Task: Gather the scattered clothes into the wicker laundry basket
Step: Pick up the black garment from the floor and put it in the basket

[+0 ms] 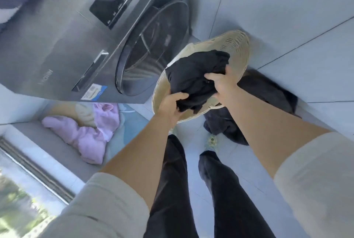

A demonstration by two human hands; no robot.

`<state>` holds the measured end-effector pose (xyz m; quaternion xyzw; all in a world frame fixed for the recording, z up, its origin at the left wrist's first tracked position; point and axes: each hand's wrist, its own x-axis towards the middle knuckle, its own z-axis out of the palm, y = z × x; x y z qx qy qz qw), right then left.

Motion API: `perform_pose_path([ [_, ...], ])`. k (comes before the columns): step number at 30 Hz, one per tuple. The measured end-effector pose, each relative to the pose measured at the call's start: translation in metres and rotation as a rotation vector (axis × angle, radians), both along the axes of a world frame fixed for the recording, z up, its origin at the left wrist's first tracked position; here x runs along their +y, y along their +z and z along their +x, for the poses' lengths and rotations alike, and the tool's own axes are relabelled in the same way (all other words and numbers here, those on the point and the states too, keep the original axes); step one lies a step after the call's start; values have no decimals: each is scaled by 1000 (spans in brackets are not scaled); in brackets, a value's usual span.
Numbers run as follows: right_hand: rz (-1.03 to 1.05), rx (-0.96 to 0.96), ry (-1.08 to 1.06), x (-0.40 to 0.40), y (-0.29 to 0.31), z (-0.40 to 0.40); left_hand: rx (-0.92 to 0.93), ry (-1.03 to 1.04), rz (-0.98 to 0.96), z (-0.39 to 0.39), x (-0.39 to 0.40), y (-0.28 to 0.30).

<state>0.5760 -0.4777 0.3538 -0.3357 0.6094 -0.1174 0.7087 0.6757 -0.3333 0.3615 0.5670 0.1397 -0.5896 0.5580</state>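
Nearest are two pale sleeves pushed up the forearms, and below them dark trousers above a light tiled floor. Both arms reach forward over the basket, a pale wicker one that stands on the floor just right of the washer, its rim tilted in the wide-angle view. The left hand curls its fingers round the near edge of a black garment, and the right hand grips the same garment at its right side, thumb and fingers sunk in the cloth. The garment is bunched and fills most of the basket mouth; whether it rests on the basket bottom cannot be told.

On the floor just beyond and right of the basket lies a dark heap of cloth, partly hidden under the right forearm. To the left, near the washer's foot, a pink garment lies crumpled on the floor, with a cream piece touching it.

Farther left and beyond stands the grey washer, its round door shut and a dark panel above.
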Motion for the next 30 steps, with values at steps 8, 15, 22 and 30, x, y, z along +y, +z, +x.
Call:
perform_pose_path([
  [8,-56,115,-8,-29,-143,38,50,-2,402,35,-59,-147],
  [15,94,318,119,-63,-290,50,-303,-61,458,36,-99,-292],
  [22,86,532,455,-90,-407,81,-458,-708,500,29,-135,-406],
  [30,108,591,752,-106,-496,80,-335,-895,466,22,-152,-470],
])
